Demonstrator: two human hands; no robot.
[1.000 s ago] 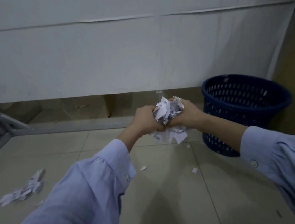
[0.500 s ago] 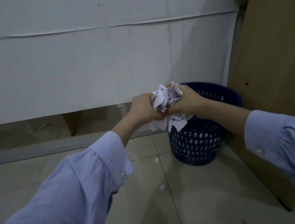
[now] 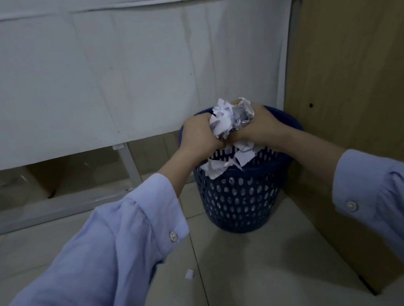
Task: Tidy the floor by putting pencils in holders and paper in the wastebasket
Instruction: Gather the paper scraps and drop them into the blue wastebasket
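Head view: left grip [image 3: 200, 137] and right grip [image 3: 260, 126] clutch crumpled paper [image 3: 229, 121] over the wastebasket [image 3: 239, 199], wooden panel [image 3: 365, 82] just beside it.

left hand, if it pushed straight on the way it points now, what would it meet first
The left hand points into the paper wad it grips, then the right hand gripping the other side. Depth is hard to judge.

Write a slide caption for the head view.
The left hand and right hand grip a wad of crumpled paper over the blue perforated wastebasket; one paper scrap lies on the floor.
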